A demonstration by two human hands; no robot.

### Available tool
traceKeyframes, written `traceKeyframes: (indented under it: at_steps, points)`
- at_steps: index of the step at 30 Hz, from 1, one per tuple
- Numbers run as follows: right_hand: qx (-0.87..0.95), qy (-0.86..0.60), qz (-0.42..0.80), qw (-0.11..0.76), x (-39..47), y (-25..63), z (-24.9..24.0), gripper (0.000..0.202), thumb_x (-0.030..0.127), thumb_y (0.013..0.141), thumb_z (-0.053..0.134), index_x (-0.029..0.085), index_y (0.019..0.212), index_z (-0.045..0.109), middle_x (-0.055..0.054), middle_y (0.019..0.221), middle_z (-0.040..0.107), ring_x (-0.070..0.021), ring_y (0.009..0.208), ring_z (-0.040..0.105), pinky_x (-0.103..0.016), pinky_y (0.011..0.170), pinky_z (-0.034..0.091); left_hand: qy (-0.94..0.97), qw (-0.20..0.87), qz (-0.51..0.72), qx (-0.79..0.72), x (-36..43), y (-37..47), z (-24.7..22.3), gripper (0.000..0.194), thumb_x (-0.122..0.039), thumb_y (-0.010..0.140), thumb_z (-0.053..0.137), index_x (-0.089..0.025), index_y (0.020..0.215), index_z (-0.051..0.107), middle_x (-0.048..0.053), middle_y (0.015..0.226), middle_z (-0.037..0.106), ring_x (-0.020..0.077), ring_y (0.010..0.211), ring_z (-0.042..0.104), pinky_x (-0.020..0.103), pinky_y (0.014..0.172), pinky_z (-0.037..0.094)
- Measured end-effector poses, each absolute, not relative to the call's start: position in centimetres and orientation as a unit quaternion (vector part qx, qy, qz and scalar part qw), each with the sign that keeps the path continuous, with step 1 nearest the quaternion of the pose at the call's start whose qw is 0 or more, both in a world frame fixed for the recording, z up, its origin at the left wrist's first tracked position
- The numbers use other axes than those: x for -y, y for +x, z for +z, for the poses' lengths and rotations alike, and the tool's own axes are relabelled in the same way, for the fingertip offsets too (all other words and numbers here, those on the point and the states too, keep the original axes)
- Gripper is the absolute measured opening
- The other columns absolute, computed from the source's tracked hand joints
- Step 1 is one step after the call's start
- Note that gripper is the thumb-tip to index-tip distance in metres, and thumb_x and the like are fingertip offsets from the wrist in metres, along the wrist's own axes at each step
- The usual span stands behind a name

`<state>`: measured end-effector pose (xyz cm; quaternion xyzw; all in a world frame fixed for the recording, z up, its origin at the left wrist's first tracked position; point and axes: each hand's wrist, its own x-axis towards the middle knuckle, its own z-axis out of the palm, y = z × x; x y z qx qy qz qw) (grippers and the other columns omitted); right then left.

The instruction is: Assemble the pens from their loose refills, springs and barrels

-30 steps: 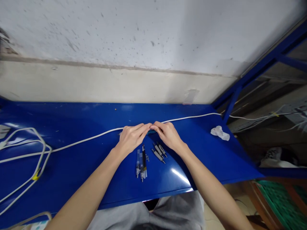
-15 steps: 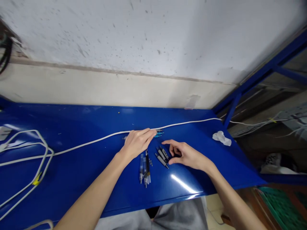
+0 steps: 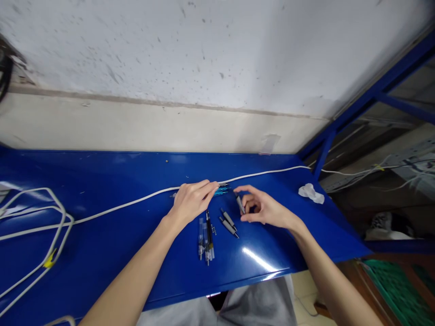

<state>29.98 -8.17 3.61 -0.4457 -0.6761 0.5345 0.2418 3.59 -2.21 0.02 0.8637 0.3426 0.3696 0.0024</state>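
Note:
My left hand point(image 3: 194, 199) is closed over a small bunch of pens; their blue and dark ends point(image 3: 222, 191) stick out to the right of the fingers, and the rest is mostly covered. Between the thumb and fingers of my right hand point(image 3: 260, 206), just above the table, is a short grey-and-black pen barrel point(image 3: 239, 203). Two similar grey pen barrels point(image 3: 228, 222) lie side by side below it. Left of those, several clear pen barrels point(image 3: 201, 240) and a slim dark refill point(image 3: 208, 226) lie together, with a tiny metallic piece point(image 3: 213, 229) beside them.
A white cable point(image 3: 118, 207) runs across the blue table point(image 3: 118, 172) behind my hands and loops at the left. Crumpled white tissue point(image 3: 311, 193) lies at the right. The wall point(image 3: 136, 127) borders the back edge, and a blue metal frame point(image 3: 324, 151) stands at right.
My right hand has picked up one of the three grey pen barrels and lifted it up and slightly right. My left hand stays over the pens.

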Motion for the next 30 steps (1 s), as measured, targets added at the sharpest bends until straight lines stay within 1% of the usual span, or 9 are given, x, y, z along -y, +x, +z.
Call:
traceKeyframes:
  at_steps: [4, 9, 11, 12, 14, 16, 18, 24, 30]
  points:
    - [0.557, -0.43, 0.62, 0.346, 6.6, 29.4, 4.5, 0.078, 0.033, 0.081, 0.081, 0.027, 0.146, 0.04, -0.001, 0.09, 0.068, -0.0109, 0.057, 0.062, -0.015, 0.033, 0.032, 0.868, 0.003, 0.363, -0.338, 2.2, 3.8, 0.1, 0.024, -0.028, 0.105, 0.052, -0.02, 0.105, 0.074, 0.0, 0.077, 0.072, 0.0122, 0.063, 0.067, 0.023, 0.053, 0.042]
    - [0.503, -0.421, 0.635, 0.408, 3.5, 26.8, 3.8, 0.04, 0.039, 0.092, 0.07, 0.019, 0.126, 0.062, 0.009, 0.059, 0.052, -0.0033, 0.04, 0.029, -0.016, 0.036, 0.016, 0.869, 0.004, 0.354, -0.347, 2.2, 3.7, 0.3, 0.024, -0.028, 0.105, 0.052, -0.02, 0.105, 0.074, 0.0, 0.079, 0.073, 0.0124, 0.063, 0.067, 0.024, 0.054, 0.041]
    - [0.512, -0.428, 0.609, 0.428, 2.5, 25.9, 2.8, 0.036, 0.046, 0.096, 0.064, 0.016, 0.113, 0.07, 0.009, 0.053, 0.044, -0.0039, 0.04, 0.024, -0.018, 0.038, 0.014, 0.868, 0.004, 0.348, -0.354, 2.1, 3.5, 0.3, 0.024, -0.028, 0.105, 0.051, -0.02, 0.104, 0.074, 0.0, 0.079, 0.073, 0.0121, 0.063, 0.067, 0.024, 0.054, 0.04]
    - [0.523, -0.438, 0.585, 0.438, 2.1, 25.6, 2.2, 0.037, 0.049, 0.096, 0.062, 0.015, 0.106, 0.074, 0.009, 0.052, 0.044, -0.0045, 0.041, 0.026, -0.019, 0.038, 0.017, 0.868, 0.005, 0.345, -0.357, 2.1, 3.5, 0.3, 0.025, -0.028, 0.105, 0.051, -0.021, 0.105, 0.074, 0.0, 0.079, 0.073, 0.012, 0.063, 0.066, 0.024, 0.054, 0.04]
    - [0.568, -0.452, 0.519, 0.452, 1.7, 25.2, 1.1, 0.037, 0.049, 0.095, 0.064, 0.015, 0.095, 0.078, 0.003, 0.058, 0.056, -0.0071, 0.047, 0.043, -0.02, 0.044, 0.031, 0.867, 0.01, 0.341, -0.363, 2.0, 3.4, 0.3, 0.025, -0.028, 0.105, 0.05, -0.021, 0.105, 0.074, 0.0, 0.08, 0.073, 0.0122, 0.065, 0.067, 0.024, 0.056, 0.041]
    - [0.621, -0.448, 0.461, 0.449, 1.7, 25.1, 0.4, 0.03, 0.045, 0.092, 0.069, 0.017, 0.092, 0.08, -0.003, 0.077, 0.073, -0.0129, 0.067, 0.063, -0.023, 0.062, 0.048, 0.866, 0.015, 0.338, -0.368, 2.0, 3.5, 0.2, 0.025, -0.028, 0.105, 0.05, -0.021, 0.104, 0.074, 0.0, 0.081, 0.072, 0.0129, 0.068, 0.067, 0.024, 0.057, 0.041]
    - [0.651, -0.438, 0.434, 0.443, 1.9, 25.1, 0.0, 0.025, 0.042, 0.091, 0.071, 0.019, 0.094, 0.081, -0.005, 0.095, 0.079, -0.0181, 0.085, 0.07, -0.028, 0.078, 0.053, 0.865, 0.017, 0.335, -0.374, 1.9, 3.7, 0.2, 0.025, -0.028, 0.104, 0.05, -0.021, 0.102, 0.074, 0.001, 0.083, 0.071, 0.0132, 0.068, 0.066, 0.025, 0.056, 0.04]
    - [0.642, -0.437, 0.434, 0.456, 2.1, 25.5, 0.2, 0.021, 0.038, 0.089, 0.072, 0.02, 0.095, 0.081, -0.005, 0.095, 0.08, -0.0179, 0.084, 0.071, -0.028, 0.076, 0.052, 0.871, 0.036, 0.323, -0.367, 1.9, 4.2, 0.1, 0.026, -0.028, 0.104, 0.048, -0.021, 0.097, 0.073, 0.001, 0.088, 0.071, 0.013, 0.067, 0.064, 0.025, 0.056, 0.039]
    - [0.639, -0.428, 0.442, 0.462, 2.4, 25.6, 0.5, 0.022, 0.039, 0.088, 0.073, 0.018, 0.09, 0.081, -0.004, 0.086, 0.078, -0.0149, 0.074, 0.066, -0.027, 0.07, 0.049, 0.867, 0.049, 0.333, -0.366, 2.3, 3.9, 0.4, 0.026, -0.028, 0.104, 0.049, -0.021, 0.102, 0.074, 0.001, 0.088, 0.07, 0.012, 0.068, 0.063, 0.025, 0.058, 0.04]
